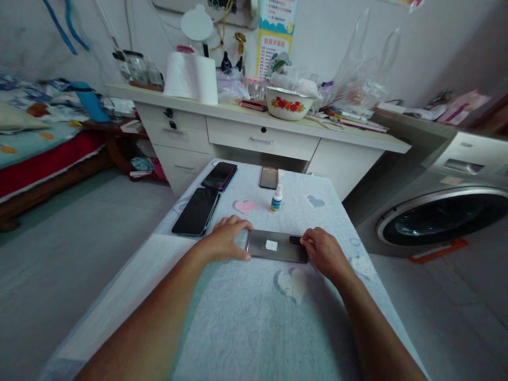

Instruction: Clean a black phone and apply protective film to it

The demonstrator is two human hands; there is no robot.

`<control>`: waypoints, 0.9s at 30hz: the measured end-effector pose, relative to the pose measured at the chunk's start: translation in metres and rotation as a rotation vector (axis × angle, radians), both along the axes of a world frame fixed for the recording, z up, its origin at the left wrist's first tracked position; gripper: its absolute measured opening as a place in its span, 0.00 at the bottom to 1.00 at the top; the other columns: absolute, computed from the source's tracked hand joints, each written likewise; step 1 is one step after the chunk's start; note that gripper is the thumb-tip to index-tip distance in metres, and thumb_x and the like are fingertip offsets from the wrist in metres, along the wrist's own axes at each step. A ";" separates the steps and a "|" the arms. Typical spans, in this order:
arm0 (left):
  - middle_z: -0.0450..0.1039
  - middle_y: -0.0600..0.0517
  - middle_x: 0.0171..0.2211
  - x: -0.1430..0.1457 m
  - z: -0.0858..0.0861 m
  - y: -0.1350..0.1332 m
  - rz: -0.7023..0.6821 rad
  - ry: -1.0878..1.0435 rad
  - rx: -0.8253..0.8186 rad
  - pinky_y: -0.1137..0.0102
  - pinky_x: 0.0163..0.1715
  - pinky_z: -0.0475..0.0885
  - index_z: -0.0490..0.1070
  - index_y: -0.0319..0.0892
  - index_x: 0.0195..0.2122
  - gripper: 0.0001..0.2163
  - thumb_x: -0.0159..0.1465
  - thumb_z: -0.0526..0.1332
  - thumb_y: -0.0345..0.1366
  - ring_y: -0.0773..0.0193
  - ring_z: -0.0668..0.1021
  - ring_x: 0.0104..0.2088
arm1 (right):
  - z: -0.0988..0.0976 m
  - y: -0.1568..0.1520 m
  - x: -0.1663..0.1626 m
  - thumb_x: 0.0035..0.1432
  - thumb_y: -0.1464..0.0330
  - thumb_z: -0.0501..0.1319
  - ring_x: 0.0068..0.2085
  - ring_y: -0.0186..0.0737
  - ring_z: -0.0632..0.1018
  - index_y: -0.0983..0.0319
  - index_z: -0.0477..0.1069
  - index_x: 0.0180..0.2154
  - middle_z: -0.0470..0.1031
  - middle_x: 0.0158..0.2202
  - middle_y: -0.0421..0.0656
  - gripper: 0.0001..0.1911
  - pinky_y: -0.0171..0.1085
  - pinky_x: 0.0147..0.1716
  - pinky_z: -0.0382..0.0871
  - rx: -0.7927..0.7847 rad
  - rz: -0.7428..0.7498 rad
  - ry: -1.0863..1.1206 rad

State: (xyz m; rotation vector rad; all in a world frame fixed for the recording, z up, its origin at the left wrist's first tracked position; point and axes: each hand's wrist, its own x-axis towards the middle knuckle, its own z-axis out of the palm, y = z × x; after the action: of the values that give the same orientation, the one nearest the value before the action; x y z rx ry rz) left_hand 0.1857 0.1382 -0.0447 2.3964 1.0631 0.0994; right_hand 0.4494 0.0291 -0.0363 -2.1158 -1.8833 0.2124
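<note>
A grey phone (pixel 286 254) lies back side up on the cloth-covered table, its long side running left to right. On its middle is a small white square (pixel 271 245), and near its right end sits a black camera strip (pixel 295 240). My left hand (pixel 230 239) grips the left end between thumb and fingers. At the other end, the pinched fingers of my right hand (pixel 322 251) touch the phone beside the camera strip; anything between those fingertips is hidden. Just beyond the phone stands a small white bottle (pixel 276 199) with a blue and yellow label.
Two dark phones (pixel 196 211) lie at the table's left edge, one behind the other. A brownish phone (pixel 269 178) rests near the far edge. Behind the table (pixel 246 323) stands a white desk (pixel 234 132) bearing a flowered bowl (pixel 288 103). A washing machine (pixel 448 174) is on the right.
</note>
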 end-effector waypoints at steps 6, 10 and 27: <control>0.61 0.52 0.49 0.000 -0.001 0.001 0.001 0.006 0.001 0.62 0.50 0.60 0.62 0.54 0.50 0.32 0.43 0.66 0.49 0.51 0.64 0.52 | 0.010 -0.005 0.000 0.54 0.74 0.56 0.32 0.34 0.70 0.62 0.72 0.30 0.70 0.30 0.42 0.07 0.31 0.32 0.58 -0.057 0.091 0.038; 0.61 0.53 0.48 0.000 -0.001 0.000 0.000 -0.003 0.006 0.63 0.50 0.60 0.62 0.54 0.50 0.31 0.43 0.67 0.48 0.51 0.64 0.51 | 0.010 -0.005 0.000 0.54 0.75 0.56 0.31 0.33 0.70 0.62 0.73 0.29 0.70 0.30 0.42 0.07 0.31 0.32 0.58 -0.047 0.093 0.043; 0.62 0.52 0.48 0.000 -0.002 0.001 -0.003 -0.008 -0.003 0.63 0.49 0.61 0.62 0.54 0.50 0.31 0.42 0.66 0.49 0.51 0.64 0.51 | -0.006 0.009 -0.013 0.59 0.71 0.55 0.33 0.34 0.71 0.62 0.74 0.32 0.68 0.32 0.42 0.09 0.32 0.35 0.60 0.115 0.037 0.031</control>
State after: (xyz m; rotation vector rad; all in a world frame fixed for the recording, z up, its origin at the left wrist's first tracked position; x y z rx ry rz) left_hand 0.1853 0.1397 -0.0470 2.3928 1.0554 0.1061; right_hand 0.4367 0.0378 -0.0423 -1.9933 -1.8711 0.1404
